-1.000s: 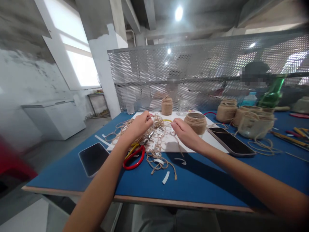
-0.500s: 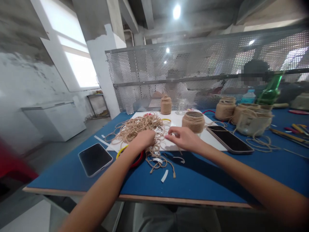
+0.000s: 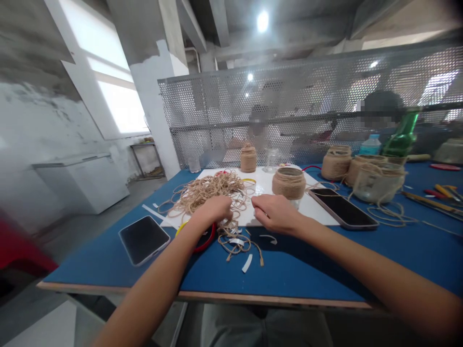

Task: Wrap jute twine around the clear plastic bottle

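The fingers [image 3: 257,198] of the right hand [image 3: 275,212] are curled inward; whether they grip a strand or are closed on nothing cannot be told. The left hand [image 3: 217,208] is bent over the near edge of a tangled heap of twine [image 3: 213,185], its back towards the camera, so its fingertips and grip are hidden. The heap lies left of centre on a white sheet [image 3: 320,207], with loose ends trailing onto the blue table [image 3: 289,274]. Just beyond the right hand stands a twine-wrapped jar [image 3: 288,182], upright, bare glass showing near its base. A red loop handle [image 3: 212,236] lies partly behind the left forearm. One phone [image 3: 144,239] lies to the left and a second phone [image 3: 342,207] to the right of the hands. A paper strip [image 3: 247,263] lies near the table's front edge.
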